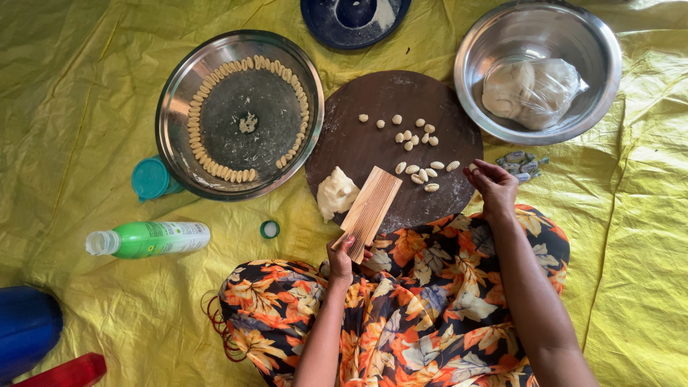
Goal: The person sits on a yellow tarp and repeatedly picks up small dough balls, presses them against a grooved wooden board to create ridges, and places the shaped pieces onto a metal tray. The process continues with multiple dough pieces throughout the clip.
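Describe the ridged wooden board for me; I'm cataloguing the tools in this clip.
The ridged wooden board is a pale, rectangular slab with fine grooves running its length. It lies tilted on the round dark board, beside a lump of dough. The left hand grips its near end.

A green bottle (pixel 148 239) with a white label lies on its side on the yellow sheet (pixel 72 107), left. A clear bag (pixel 532 91) of dough sits in the steel bowl (pixel 602 43), top right.
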